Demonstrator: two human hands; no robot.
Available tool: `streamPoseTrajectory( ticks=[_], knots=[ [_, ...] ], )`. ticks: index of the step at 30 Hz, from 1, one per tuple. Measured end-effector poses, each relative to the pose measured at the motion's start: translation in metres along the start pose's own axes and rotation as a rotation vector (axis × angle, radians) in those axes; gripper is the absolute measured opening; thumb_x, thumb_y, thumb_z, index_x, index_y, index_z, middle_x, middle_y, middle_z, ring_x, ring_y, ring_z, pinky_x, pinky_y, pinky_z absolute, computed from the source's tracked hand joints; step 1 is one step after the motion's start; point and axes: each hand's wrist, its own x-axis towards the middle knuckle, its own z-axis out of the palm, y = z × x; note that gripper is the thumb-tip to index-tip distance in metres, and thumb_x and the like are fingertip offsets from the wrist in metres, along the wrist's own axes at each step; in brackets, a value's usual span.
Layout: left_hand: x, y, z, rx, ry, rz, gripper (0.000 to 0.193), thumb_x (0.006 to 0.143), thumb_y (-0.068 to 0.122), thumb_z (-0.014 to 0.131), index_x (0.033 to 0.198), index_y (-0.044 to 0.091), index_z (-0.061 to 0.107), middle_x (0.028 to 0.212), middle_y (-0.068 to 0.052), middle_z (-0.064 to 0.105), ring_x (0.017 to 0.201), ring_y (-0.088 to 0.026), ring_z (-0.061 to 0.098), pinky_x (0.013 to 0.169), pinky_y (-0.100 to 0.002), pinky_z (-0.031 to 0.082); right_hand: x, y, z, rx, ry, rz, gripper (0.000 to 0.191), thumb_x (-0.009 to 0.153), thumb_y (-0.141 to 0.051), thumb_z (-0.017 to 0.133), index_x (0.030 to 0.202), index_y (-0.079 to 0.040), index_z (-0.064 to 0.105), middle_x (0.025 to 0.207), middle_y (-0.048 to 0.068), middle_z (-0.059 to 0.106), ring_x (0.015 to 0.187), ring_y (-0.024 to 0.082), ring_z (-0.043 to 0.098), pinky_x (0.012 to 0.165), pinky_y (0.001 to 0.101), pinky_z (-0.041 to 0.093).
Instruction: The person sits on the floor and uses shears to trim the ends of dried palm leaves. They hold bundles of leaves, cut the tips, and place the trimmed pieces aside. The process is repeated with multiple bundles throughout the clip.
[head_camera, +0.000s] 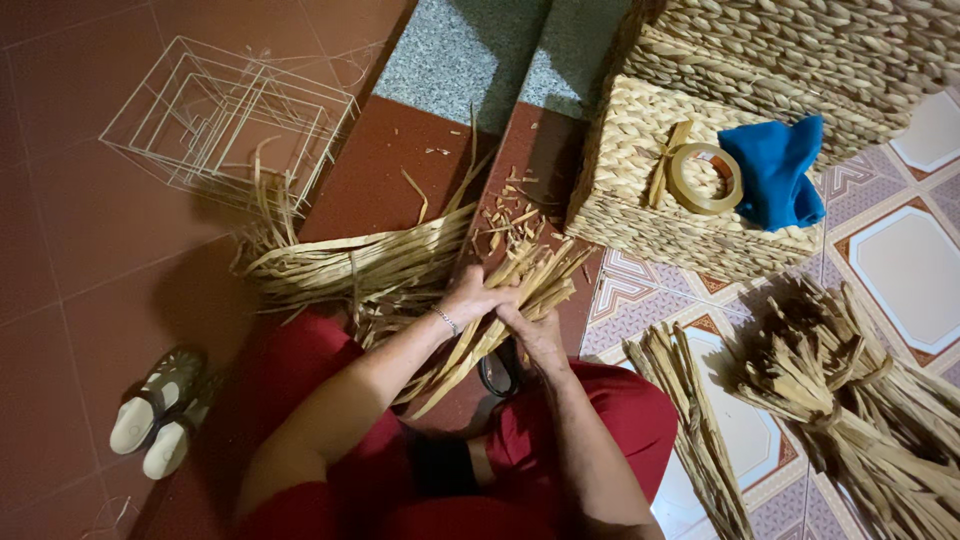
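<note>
Both of your hands meet at the centre of the frame: your left hand (472, 297) is clenched around a bunch of dried straw strips (500, 312), and your right hand (535, 335) grips the same bunch just below it, the two touching. More strips (350, 265) lie in a heap to the left of your hands. A woven basket (660, 190) sits at upper right, carrying a tape roll (706, 178) and a blue cloth (776, 170). Wire frames (225, 115) stand at upper left; sandals (160, 410) lie at lower left.
</note>
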Motion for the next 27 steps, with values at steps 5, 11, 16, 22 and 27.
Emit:
streamPoseTrajectory(
  ticks=[5,11,16,22,27],
  knots=[
    [0.008,-0.008,-0.004,-0.246,-0.015,0.004,0.039,0.084,0.035,0.083,0.11,0.008,0.069,0.106,-0.01,0.071,0.099,-0.02,0.069,0.091,-0.036,0.059,0.007,0.007,-0.009,-0.152,0.081,0.118,0.049,0.093,-0.024,0.075,0.134,0.0,0.06,0.118,0.01,0.07,0.101,0.019,0.067,0.084,0.0352,0.058],
    [0.018,-0.031,0.004,-0.089,-0.02,0.054,0.05,0.086,0.043,0.077,0.117,0.004,0.074,0.111,-0.016,0.074,0.1,-0.024,0.07,0.092,-0.041,0.057,0.002,0.003,-0.002,-0.048,0.012,0.182,0.078,0.088,-0.027,0.077,0.149,-0.003,0.035,0.138,0.013,0.06,0.124,0.023,0.06,0.103,0.0348,0.052],
    [0.019,-0.029,0.003,-0.042,-0.092,0.092,0.108,0.078,0.05,0.083,0.149,-0.013,0.032,0.135,-0.03,0.052,0.125,-0.036,0.057,0.103,-0.05,0.048,0.0,-0.01,-0.003,-0.331,0.029,0.296,0.092,0.083,-0.039,0.079,0.153,-0.004,0.029,0.14,0.014,0.059,0.127,0.025,0.058,0.104,0.0358,0.049],
    [0.003,-0.01,-0.003,0.049,-0.148,-0.074,0.132,0.066,0.057,0.092,0.141,-0.026,0.023,0.145,-0.037,0.04,0.137,-0.041,0.045,0.113,-0.048,0.041,0.0,-0.009,-0.008,-0.465,-0.16,0.264,0.09,0.083,-0.046,0.081,0.151,-0.003,0.04,0.145,0.015,0.059,0.133,0.024,0.055,0.11,0.0361,0.044],
    [0.0,-0.009,-0.003,-0.015,-0.095,-0.088,0.125,0.064,0.057,0.087,0.141,-0.023,0.03,0.146,-0.035,0.047,0.137,-0.038,0.052,0.116,-0.042,0.043,0.0,-0.008,-0.012,-0.526,-0.169,0.257,0.083,0.084,-0.048,0.076,0.149,-0.005,0.046,0.139,0.015,0.063,0.129,0.025,0.058,0.107,0.038,0.046]
  ],
)
